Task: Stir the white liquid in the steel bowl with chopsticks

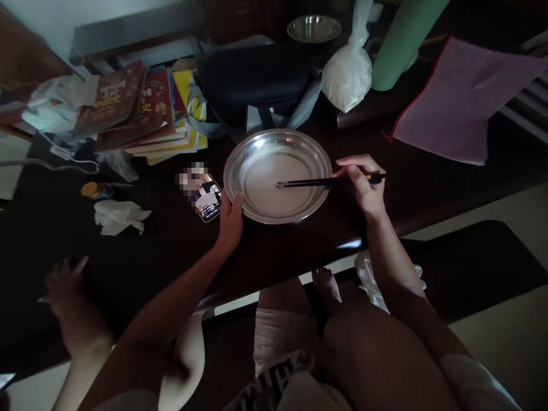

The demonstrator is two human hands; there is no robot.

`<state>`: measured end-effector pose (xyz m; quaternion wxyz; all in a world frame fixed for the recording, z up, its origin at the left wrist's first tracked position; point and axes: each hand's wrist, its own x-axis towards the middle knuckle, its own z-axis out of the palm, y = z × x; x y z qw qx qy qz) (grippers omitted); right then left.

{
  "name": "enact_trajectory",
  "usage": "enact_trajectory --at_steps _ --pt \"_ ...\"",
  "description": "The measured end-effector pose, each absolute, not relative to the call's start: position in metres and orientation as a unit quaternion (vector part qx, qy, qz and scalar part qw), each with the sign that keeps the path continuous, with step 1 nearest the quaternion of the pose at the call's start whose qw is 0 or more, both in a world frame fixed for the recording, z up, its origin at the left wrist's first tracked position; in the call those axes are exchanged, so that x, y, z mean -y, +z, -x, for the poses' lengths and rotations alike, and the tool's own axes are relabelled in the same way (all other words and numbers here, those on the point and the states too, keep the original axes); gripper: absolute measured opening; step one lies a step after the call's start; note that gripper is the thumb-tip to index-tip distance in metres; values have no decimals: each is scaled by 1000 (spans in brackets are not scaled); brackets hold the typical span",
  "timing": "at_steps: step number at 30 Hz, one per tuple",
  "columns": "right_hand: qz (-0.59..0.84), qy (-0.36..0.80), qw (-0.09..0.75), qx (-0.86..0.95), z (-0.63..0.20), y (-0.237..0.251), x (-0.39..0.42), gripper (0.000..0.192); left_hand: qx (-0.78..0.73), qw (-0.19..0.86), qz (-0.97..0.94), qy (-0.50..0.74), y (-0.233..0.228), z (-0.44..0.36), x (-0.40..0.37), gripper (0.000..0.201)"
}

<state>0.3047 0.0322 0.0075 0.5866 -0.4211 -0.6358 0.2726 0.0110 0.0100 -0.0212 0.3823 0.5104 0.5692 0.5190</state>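
A round steel plate [240, 171] with a thin whitish liquid in it sits on the dark table [171, 251]. My left hand [230, 220] grips the plate's near left rim, thumb over the edge. My right hand [363, 182] holds dark chopsticks [319, 182] at the plate's right side; their tips reach into the liquid near the middle.
A phone [209, 200] lies left of the plate. Crumpled tissue [120, 216], a small lidded jar [95, 189], stacked books [141, 111], a dark case [257, 80], a bag of white powder [349, 71], a green cylinder [402, 43] and a pink cloth [458, 97] crowd the table. Another person's hand [64, 282] rests at the left.
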Motion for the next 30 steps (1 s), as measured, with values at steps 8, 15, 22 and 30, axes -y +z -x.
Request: enact_trajectory --at_steps 8,15,22,30 --pt "408 276 565 662 -305 9 -33 18 -564 382 -515 519 -21 -11 -10 51" --pt "414 291 549 665 -304 8 -32 21 -561 384 -516 521 -25 -10 -11 50" --pt "412 294 578 640 -305 6 -33 21 -548 384 -525 526 -29 -8 -12 43" --pt "427 270 580 639 -304 8 -33 21 -556 378 -529 518 -25 -10 -11 46"
